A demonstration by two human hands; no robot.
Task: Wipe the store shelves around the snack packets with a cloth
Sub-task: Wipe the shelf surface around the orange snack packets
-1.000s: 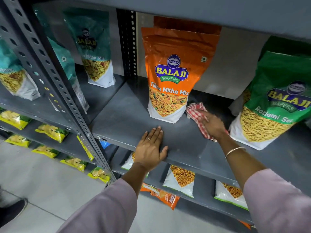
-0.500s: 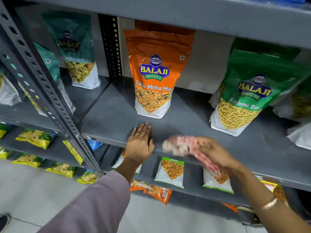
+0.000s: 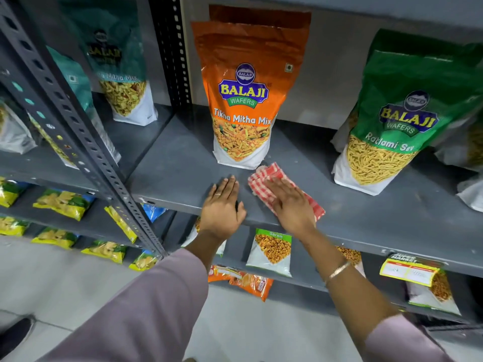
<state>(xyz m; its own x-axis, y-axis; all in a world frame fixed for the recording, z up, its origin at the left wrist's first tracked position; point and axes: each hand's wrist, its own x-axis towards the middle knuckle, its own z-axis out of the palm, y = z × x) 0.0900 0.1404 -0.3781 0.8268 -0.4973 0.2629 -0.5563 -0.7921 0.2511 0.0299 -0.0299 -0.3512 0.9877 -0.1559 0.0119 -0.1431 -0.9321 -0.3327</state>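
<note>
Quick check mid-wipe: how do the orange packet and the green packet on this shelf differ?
The orange packet reads Tikha Mitha Mix; the green packet reads Ratlami Sev. The orange packet's window shows a mixed snack, the green packet's thin yellow strands. The cloth under the right hand lies just in front of the orange packet, while the green packet sits well to its right. Both stand upright, carry the Balaji Wafers logo, and have white bases.

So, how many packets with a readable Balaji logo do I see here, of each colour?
orange packet: 1
green packet: 1
teal packet: 1
Total: 3
</note>
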